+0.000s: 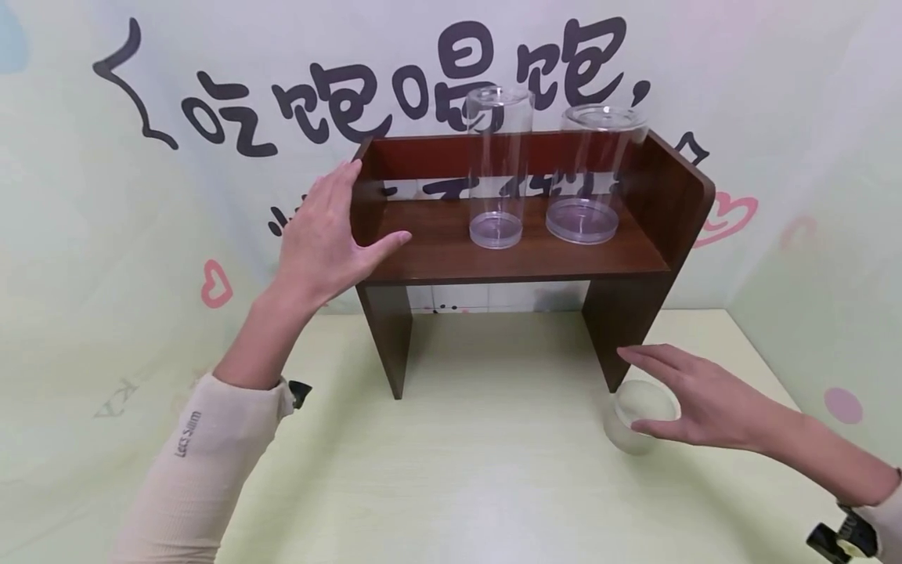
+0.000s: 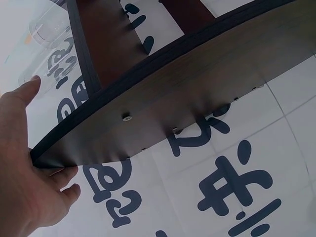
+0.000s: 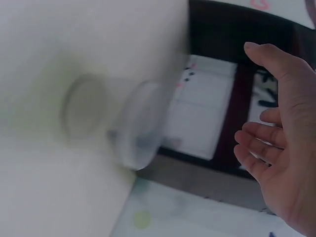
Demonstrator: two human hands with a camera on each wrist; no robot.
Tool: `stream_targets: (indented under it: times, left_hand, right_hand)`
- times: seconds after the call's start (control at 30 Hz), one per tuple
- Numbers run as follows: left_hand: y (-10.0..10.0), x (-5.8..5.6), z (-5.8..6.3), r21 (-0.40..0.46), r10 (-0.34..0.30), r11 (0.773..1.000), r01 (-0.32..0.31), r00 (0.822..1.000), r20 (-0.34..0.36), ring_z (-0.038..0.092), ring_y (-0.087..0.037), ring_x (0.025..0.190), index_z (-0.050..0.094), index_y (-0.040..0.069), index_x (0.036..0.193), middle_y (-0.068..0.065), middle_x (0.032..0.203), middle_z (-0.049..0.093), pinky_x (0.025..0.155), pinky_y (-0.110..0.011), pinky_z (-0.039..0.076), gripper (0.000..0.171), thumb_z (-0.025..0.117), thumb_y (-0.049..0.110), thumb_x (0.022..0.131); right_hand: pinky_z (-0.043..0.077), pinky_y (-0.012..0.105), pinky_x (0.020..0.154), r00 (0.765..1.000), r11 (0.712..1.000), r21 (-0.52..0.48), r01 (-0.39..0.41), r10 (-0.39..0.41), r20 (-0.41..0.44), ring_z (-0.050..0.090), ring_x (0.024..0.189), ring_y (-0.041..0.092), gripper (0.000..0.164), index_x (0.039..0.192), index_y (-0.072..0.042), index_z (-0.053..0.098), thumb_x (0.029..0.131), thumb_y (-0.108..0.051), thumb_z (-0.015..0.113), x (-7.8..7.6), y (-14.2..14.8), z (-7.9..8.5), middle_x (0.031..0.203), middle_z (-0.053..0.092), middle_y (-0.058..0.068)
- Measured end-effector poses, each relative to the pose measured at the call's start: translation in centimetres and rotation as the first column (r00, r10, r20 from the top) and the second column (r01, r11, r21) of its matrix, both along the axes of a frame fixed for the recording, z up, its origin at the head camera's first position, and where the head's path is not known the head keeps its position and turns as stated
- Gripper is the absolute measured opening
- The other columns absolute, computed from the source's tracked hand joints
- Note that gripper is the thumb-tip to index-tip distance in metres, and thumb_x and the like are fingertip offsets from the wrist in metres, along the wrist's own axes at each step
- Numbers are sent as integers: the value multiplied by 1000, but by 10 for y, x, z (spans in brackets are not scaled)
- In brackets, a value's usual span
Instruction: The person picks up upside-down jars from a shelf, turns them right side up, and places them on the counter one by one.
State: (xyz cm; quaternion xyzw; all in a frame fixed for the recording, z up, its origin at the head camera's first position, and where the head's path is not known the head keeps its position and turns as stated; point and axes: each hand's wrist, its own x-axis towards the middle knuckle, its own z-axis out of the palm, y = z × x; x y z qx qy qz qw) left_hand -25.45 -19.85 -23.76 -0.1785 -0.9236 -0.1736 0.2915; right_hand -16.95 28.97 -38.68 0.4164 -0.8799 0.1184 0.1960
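Observation:
A small dark-brown wooden shelf (image 1: 437, 258) stands on the table. My left hand (image 1: 324, 235) is at its left side panel (image 2: 148, 108), fingers along the outer face and thumb stretched out in front. On the shelf board are a tall, narrow clear jar (image 1: 496, 180) and a shorter, wider clear jar (image 1: 585, 184), both upright. A third clear jar (image 1: 630, 439), low on the table by the right leg, looks blurred in the right wrist view. Over it hovers my right hand (image 1: 705, 399), thumb and fingers spread apart with nothing between them; it partly covers the jar in the head view.
The pale table (image 1: 451, 470) stretches in front of the shelf and beneath it. Behind stands a white backdrop (image 1: 232, 47) with large dark lettering and pink hearts. The shelf's right side panel (image 1: 669, 204) rises beside the wider jar.

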Motion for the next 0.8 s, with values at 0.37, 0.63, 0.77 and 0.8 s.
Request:
stream_targets:
  times: [0.37, 0.63, 0.77, 0.8]
  left_hand:
    - [0, 0, 0, 4, -10, 1000, 10, 1000, -14, 37, -38, 154, 34, 5, 164, -16, 168, 38, 118, -64, 41, 100, 80, 53, 89]
    - [0, -1, -1, 16, -8, 1000, 9, 1000, -25, 38, -40, 153, 35, 6, 164, -15, 168, 39, 117, -66, 40, 100, 81, 52, 89]
    - [0, -1, -2, 21, -14, 1000, 15, 999, -33, 37, -40, 154, 35, 5, 163, -16, 168, 39, 123, -60, 35, 99, 82, 51, 89]
    - [0, -1, -2, 21, -17, 1000, 18, 999, -34, 37, -40, 154, 35, 4, 163, -16, 168, 39, 126, -58, 32, 99, 81, 51, 89]
  right_hand:
    - [39, 8, 111, 994, 963, -268, -20, 48, 99, 68, 122, 22, 100, 153, -4, 53, 67, -19, 101, -1, -43, 62, 146, 64, 10]
    - [44, 8, 105, 954, 871, -471, 138, 10, 299, 66, 127, 31, 92, 158, -9, 49, 78, -10, 95, -16, -74, 93, 148, 62, 13]
    - [47, 12, 106, 919, 817, -528, 230, -3, 394, 62, 134, 34, 86, 160, -13, 47, 86, -15, 90, -28, -89, 106, 153, 58, 11]
    - [49, 17, 107, 913, 807, -538, 243, -4, 407, 61, 136, 34, 86, 161, -14, 46, 87, -16, 90, -31, -92, 108, 154, 58, 11]
